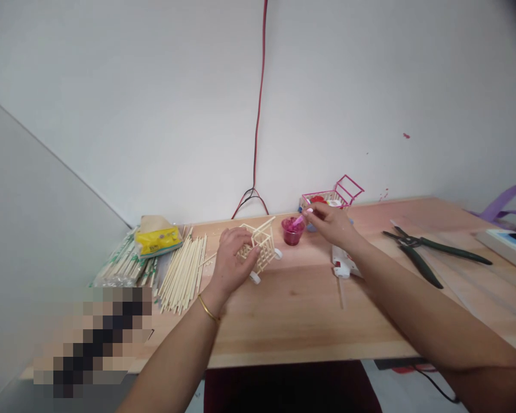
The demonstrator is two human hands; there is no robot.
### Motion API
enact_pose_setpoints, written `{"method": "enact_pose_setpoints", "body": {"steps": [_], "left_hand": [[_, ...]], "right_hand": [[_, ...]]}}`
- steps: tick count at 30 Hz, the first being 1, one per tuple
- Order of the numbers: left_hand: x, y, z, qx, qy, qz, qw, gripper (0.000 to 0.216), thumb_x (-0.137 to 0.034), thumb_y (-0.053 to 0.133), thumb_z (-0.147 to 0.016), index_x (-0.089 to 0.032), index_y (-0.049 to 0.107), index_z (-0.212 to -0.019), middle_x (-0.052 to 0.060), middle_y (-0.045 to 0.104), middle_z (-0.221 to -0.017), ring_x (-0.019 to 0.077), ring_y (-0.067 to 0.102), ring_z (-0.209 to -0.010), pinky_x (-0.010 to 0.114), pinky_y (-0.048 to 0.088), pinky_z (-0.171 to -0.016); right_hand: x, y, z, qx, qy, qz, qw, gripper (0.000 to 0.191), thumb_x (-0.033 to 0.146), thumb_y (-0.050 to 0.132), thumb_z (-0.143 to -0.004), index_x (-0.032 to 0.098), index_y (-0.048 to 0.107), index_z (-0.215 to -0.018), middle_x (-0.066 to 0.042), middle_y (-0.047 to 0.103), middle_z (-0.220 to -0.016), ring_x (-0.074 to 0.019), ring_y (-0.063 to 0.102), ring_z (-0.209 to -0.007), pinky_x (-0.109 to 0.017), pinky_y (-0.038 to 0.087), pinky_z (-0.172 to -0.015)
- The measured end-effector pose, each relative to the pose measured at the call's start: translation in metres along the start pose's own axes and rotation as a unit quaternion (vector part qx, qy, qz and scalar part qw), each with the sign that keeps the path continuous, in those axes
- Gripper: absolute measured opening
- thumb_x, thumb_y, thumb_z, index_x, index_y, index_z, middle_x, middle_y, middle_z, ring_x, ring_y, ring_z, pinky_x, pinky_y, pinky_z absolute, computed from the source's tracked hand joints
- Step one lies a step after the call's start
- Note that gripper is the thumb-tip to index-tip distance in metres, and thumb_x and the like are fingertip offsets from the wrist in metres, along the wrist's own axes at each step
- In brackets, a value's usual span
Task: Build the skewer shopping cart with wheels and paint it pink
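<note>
My left hand (234, 255) is closed round a small cart (264, 248) built of thin wooden sticks, tilted, with white wheels on its underside. Part of the cart is hidden behind the fingers. To its right stands a clear plastic cup (292, 234) of magenta paint. Pinched in my right hand (333, 222) is a small paint tool (300, 219) with a white end and a pink-coated tip, too small to name exactly. Its tip is at the cup's rim, over the paint.
Bare sticks (183, 275) lie left, beside bagged sticks (126, 261) and a yellow packet (157, 240). A pink-edged stick cart (327, 199) stands behind my right hand. A white glue gun (343, 264) and green-handled pliers (421, 246) lie right. A red-black cable (258, 115) hangs down the wall.
</note>
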State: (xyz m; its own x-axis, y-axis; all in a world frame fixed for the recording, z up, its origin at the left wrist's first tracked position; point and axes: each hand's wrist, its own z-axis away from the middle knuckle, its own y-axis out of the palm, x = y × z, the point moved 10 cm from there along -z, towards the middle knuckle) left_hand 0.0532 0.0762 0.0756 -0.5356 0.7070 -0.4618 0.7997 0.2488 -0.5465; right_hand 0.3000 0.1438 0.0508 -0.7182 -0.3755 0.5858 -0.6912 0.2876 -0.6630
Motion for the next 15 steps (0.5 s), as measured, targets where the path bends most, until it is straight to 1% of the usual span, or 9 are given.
{"method": "enact_pose_setpoints", "body": {"steps": [4,6,8,10,11,13,15], "left_hand": [[-0.003,-0.006,0.000,-0.027,0.018,0.006,0.999,0.011,-0.025,0.059,-0.085,-0.021,0.061,-0.075,0.006,0.070,-0.090,0.0216,0.061,-0.101,0.043,0.043,-0.099],[-0.004,-0.007,0.000,-0.036,0.028,0.006,0.999,0.011,-0.024,0.059,-0.085,-0.020,0.061,-0.074,0.006,0.069,-0.089,0.0214,0.061,-0.099,0.044,0.044,-0.097],[-0.005,-0.007,0.000,-0.040,0.041,0.006,0.998,0.011,-0.023,0.060,-0.085,-0.020,0.061,-0.074,0.005,0.069,-0.088,0.0211,0.061,-0.097,0.044,0.045,-0.095],[-0.006,-0.007,0.000,-0.043,0.052,0.006,0.998,0.010,-0.022,0.060,-0.085,-0.020,0.061,-0.075,0.005,0.068,-0.087,0.0206,0.061,-0.095,0.043,0.045,-0.093],[-0.006,-0.007,0.001,-0.043,0.056,0.007,0.997,0.010,-0.021,0.060,-0.085,-0.020,0.061,-0.076,0.005,0.068,-0.085,0.0202,0.060,-0.094,0.043,0.045,-0.092],[-0.006,-0.006,0.002,-0.044,0.059,0.013,0.997,0.009,-0.021,0.060,-0.086,-0.020,0.062,-0.078,0.004,0.068,-0.083,0.0193,0.060,-0.091,0.042,0.045,-0.091],[-0.006,-0.003,0.003,-0.043,0.057,0.020,0.997,0.009,-0.021,0.060,-0.087,-0.020,0.062,-0.078,0.004,0.067,-0.083,0.0187,0.060,-0.089,0.041,0.045,-0.090]], "right_hand": [[-0.008,-0.002,-0.001,0.008,0.023,-0.006,1.000,0.027,0.042,0.052,-0.086,0.020,0.065,-0.077,-0.003,0.067,-0.072,-0.0183,0.059,-0.067,-0.029,0.042,-0.063],[-0.013,-0.014,-0.001,-0.023,0.052,-0.013,0.998,0.028,0.043,0.052,-0.086,0.020,0.066,-0.078,-0.003,0.068,-0.071,-0.0185,0.060,-0.066,-0.030,0.043,-0.063],[-0.023,-0.032,0.001,-0.077,0.103,-0.063,0.990,0.026,0.045,0.057,-0.083,0.021,0.066,-0.079,-0.003,0.068,-0.072,-0.0181,0.062,-0.067,-0.030,0.045,-0.064],[-0.034,-0.046,0.004,-0.126,0.152,-0.156,0.968,0.023,0.044,0.065,-0.078,0.021,0.067,-0.081,-0.002,0.067,-0.070,-0.0165,0.062,-0.066,-0.028,0.047,-0.062],[-0.038,-0.051,0.005,-0.143,0.165,-0.209,0.953,0.023,0.043,0.068,-0.075,0.021,0.067,-0.081,-0.001,0.066,-0.068,-0.0150,0.061,-0.064,-0.027,0.047,-0.061],[-0.038,-0.058,0.006,-0.162,0.162,-0.306,0.924,0.024,0.043,0.073,-0.072,0.021,0.066,-0.079,0.001,0.062,-0.064,-0.0118,0.058,-0.059,-0.024,0.046,-0.056],[-0.029,-0.062,0.006,-0.163,0.137,-0.367,0.905,0.025,0.043,0.074,-0.071,0.021,0.064,-0.076,0.002,0.059,-0.063,-0.0096,0.055,-0.057,-0.023,0.046,-0.054]]}}
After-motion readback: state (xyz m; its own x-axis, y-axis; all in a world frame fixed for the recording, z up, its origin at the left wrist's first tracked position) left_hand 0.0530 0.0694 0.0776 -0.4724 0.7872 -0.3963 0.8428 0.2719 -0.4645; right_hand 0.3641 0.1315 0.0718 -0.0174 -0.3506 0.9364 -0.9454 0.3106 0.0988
